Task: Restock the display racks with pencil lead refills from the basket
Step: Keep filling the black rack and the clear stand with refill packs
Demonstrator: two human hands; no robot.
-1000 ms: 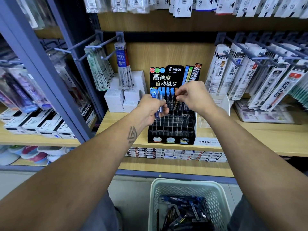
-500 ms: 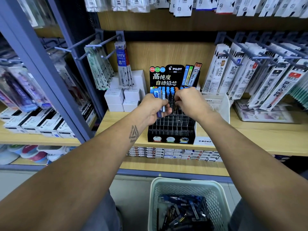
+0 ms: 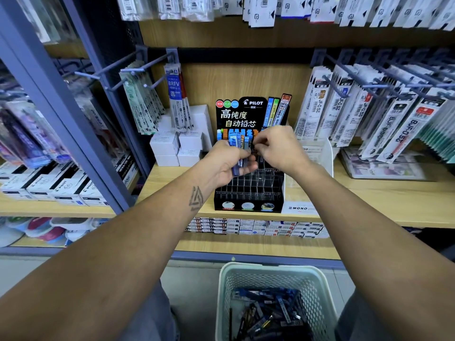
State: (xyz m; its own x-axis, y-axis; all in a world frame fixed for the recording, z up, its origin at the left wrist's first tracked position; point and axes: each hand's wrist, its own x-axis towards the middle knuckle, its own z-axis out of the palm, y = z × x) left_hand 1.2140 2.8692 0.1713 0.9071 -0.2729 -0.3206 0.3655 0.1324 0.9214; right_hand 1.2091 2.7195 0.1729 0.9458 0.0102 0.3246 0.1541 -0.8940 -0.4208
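Shelf (image 3: 369, 193): one rack (image 3: 248, 190), one basket (image 3: 273, 274), two hands.

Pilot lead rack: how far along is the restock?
Early. Done: only the back row of the Pilot rack holds refills; the clear slots in front stand empty. In hand: the left hand grips a small bunch of lead refills, and the right hand pinches at that bunch over the rack. Left: the basket below holds a pile of refills.

Empty rack slots (image 3: 248, 185) below hands
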